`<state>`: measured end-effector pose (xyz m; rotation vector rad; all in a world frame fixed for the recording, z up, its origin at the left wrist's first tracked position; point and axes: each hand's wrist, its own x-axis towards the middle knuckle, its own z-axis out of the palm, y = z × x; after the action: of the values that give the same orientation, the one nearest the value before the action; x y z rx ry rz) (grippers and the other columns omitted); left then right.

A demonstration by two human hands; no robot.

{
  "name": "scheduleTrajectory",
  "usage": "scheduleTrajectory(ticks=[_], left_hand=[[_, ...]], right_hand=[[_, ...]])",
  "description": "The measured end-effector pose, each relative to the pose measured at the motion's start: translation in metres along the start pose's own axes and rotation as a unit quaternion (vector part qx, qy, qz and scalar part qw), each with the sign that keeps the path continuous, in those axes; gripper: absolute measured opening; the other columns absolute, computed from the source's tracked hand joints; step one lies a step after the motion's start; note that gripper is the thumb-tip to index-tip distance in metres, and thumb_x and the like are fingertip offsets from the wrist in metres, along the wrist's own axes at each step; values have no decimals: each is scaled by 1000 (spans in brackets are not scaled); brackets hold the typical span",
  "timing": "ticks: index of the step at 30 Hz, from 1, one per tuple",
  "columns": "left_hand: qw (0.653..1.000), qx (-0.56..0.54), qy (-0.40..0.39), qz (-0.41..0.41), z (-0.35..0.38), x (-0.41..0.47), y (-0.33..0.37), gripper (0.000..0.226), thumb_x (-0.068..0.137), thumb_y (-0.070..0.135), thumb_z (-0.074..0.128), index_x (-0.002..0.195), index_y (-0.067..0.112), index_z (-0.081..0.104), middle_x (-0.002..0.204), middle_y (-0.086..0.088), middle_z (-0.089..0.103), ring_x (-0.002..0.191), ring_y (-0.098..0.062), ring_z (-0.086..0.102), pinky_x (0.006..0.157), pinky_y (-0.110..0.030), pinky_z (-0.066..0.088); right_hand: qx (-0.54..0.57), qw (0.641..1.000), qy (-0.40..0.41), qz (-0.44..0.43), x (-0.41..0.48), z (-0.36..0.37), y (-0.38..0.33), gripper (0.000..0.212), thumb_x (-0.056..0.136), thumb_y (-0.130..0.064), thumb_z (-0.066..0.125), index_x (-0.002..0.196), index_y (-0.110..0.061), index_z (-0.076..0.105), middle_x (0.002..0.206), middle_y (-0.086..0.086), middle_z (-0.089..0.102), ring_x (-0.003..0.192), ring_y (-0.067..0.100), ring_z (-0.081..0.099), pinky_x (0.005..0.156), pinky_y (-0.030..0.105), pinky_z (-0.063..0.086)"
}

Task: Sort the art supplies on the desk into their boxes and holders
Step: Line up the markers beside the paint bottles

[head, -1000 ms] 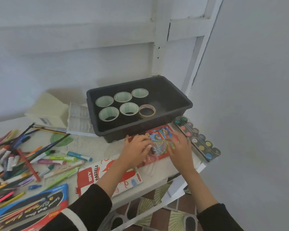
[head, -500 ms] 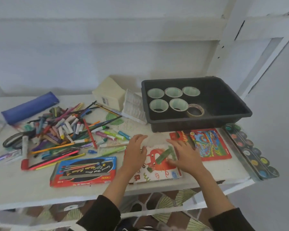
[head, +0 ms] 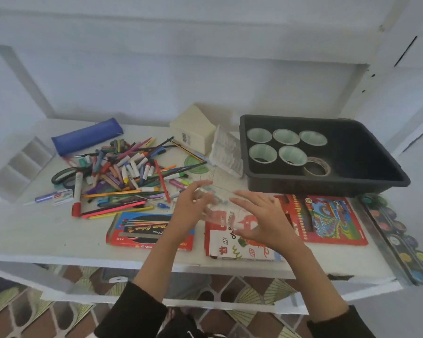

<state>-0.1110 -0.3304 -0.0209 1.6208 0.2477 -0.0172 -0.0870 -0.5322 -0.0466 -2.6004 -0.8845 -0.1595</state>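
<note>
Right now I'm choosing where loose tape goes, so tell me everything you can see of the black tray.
The black tray is a rectangular bin, seemingly dark plastic, with a flared rim. It sits flat on the desk, far right. Five white-and-green tape rolls lie in two rows in its left half, a brownish roll beside them; its right half is bare. A white ribbed insert lies beside its left wall.
</note>
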Motion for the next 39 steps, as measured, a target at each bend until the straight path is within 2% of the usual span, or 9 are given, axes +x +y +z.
scheduleTrajectory(ticks=[7, 10, 15, 19, 22, 28, 31, 36, 39], left_hand=[[991, -53, 120, -15, -53, -11, -17, 15, 93, 3, 49, 97, 9, 62, 69, -10, 68, 42, -17, 53, 41, -23, 45], [982, -80, 168, -19, -98, -15, -29, 17, 93, 4, 49, 95, 10, 64, 66, -8, 67, 43, -20, 52, 43, -24, 46], [985, -38, 170, -10, -176, -22, -52, 22, 96, 8, 48, 112, 18, 60, 83, -14, 67, 52, -22, 56, 47, -29, 50], [988, 114, 102, 35, -256, -34, -68, 51, 85, 20, 70, 128, 38, 48, 107, 2, 57, 86, -16, 61, 69, -24, 54], [972, 230, 34, 45, -319, -42, -82, 90, 63, 24, 87, 137, 42, 37, 112, 11, 48, 84, -8, 53, 73, -19, 49], [945, 317, 17, 76, -407, -41, -109, 87, 49, 53, 86, 123, 43, 43, 116, 16, 46, 97, 0, 47, 75, -12, 42], [924, 373, -7, 83, -432, -37, -123, 90, 39, 71, 80, 118, 43, 45, 122, 25, 40, 111, -2, 41, 92, -30, 38], [925, 371, -43, 74, -453, -34, -130, 95, 37, 83, 71, 119, 43, 44, 123, 25, 41, 116, -4, 40, 93, -18, 33], [930, 355, -46, 80, -456, -28, -132, 103, 36, 83, 71, 125, 36, 46, 127, 17, 42, 120, -6, 39, 98, -22, 32]], right_hand=[[13, 999, 31, 14, 16, 19, -36, 56, 77, -67, 48, 127, -40, 52, 141, -11, 44, 128, 16, 38, 104, 51, 25], [136, 986, 56, 75, 27, 28, -54, 29, 89, -39, 56, 118, -37, 59, 132, -8, 50, 117, 10, 48, 98, 38, 42], [256, 959, 20, 117, 60, 59, -109, 36, 86, 2, 60, 108, -27, 64, 111, -3, 59, 77, -2, 60, 65, 8, 48], [269, 955, 11, 124, 93, 96, -161, 31, 86, 3, 60, 108, -17, 68, 104, 2, 61, 71, 4, 60, 63, 12, 49], [259, 959, -17, 113, 116, 118, -197, 29, 87, 0, 59, 110, -15, 68, 104, 2, 61, 66, 7, 58, 65, 9, 46], [233, 964, -76, 104, 144, 155, -255, 29, 91, -7, 57, 116, -19, 64, 103, -5, 52, 66, 0, 54, 59, 6, 40], [197, 970, -90, 114, 147, 173, -273, 32, 91, -14, 57, 123, -20, 61, 112, -2, 55, 73, 4, 54, 69, 13, 41], [67, 981, -137, 115, 145, 191, -298, 44, 94, -24, 51, 138, -25, 46, 131, 0, 46, 120, 15, 40, 94, 28, 39], [37, 981, -147, 119, 146, 192, -301, 47, 94, -25, 51, 140, -24, 43, 126, 2, 41, 120, 17, 37, 93, 25, 38]])
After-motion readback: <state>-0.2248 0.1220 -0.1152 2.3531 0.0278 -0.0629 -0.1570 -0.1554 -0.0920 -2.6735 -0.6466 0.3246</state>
